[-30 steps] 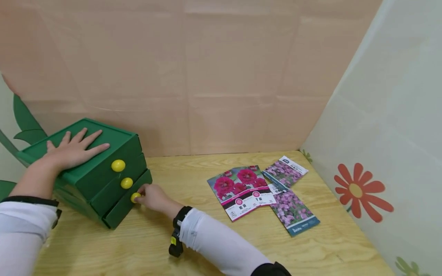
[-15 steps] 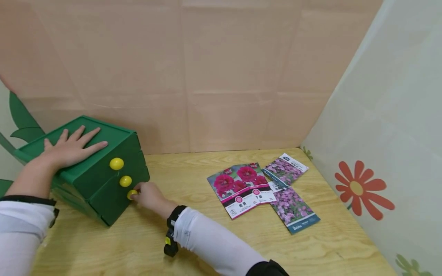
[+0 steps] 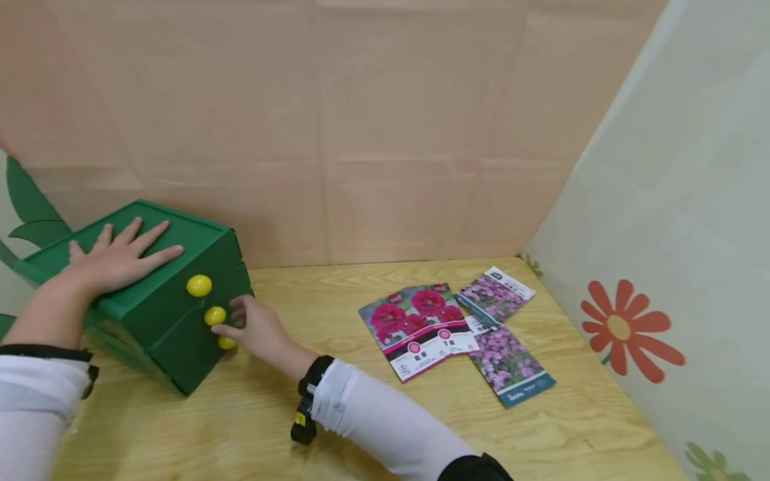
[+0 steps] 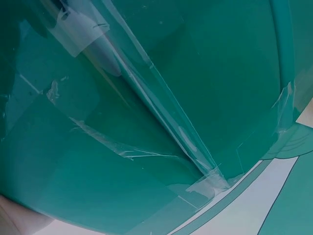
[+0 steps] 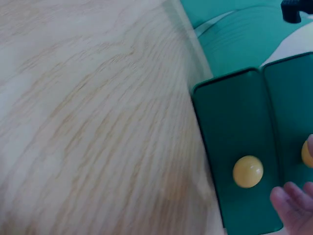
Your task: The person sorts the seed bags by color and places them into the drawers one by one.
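A green chest of drawers (image 3: 189,357) stands at the left, its several drawers pushed in and fronted by round yellow knobs. My left hand (image 3: 114,264) lies flat on the chest's top with fingers spread. In the left wrist view, the chest's green side (image 4: 220,88) fills most of the picture, with clear tape along a seam. My right hand (image 3: 261,331) is at the lower drawers, fingers loosely bent and holding nothing. Its thumb overlaps the gap between the middle knob (image 3: 215,316) and the bottom knob (image 3: 226,343). In the right wrist view, the bottom knob (image 5: 248,171) shows uncovered.
Flower seed packets lie to the right on the wooden table (image 3: 301,294): pink-flowered ones (image 3: 415,331) overlap purple-flowered ones (image 3: 511,367). A pinkish sheet (image 3: 385,133) hangs behind, and a white wall panel with a red flower (image 3: 631,331) bounds the right side.
The bottom drawer, standing slightly out one second ago, has gone in flush. My right hand has let go of the bottom knob and risen toward the middle one. The left hand stays on top.
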`<state>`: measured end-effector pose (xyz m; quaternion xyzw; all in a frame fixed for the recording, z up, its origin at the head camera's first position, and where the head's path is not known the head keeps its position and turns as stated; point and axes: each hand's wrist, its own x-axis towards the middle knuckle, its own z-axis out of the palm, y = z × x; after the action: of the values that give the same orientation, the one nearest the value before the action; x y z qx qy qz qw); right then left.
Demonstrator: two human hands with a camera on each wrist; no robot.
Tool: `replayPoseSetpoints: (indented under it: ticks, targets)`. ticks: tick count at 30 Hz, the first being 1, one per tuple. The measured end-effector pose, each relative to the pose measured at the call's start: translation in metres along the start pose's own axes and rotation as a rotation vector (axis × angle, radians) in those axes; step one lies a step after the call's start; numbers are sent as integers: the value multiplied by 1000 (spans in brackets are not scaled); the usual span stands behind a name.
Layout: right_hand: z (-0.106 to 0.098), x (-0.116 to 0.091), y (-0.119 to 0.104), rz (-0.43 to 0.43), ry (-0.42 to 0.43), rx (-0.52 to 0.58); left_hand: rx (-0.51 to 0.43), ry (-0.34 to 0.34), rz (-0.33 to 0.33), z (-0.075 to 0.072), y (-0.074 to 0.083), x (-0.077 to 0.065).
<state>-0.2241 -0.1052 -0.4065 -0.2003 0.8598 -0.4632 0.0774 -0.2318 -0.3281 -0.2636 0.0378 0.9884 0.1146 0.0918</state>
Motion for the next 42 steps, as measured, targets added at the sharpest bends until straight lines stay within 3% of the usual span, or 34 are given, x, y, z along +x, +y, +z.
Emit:
replayPoseSetpoints:
  ticks: [7,17,29,42]
  targets:
    - [4,-1,-14,-78,25,-11,-6,-3,-4,1,0,-4]
    - [-1,-1,-12,-82,33,0,-9,-4,-8,0,3,-2]
    - [-32,-25,11,-90,-29,157,-7,-8,0,1,5,3]
    - [-65,-48,20,-63,-89,92,-10,-10,4,-1,9,4]
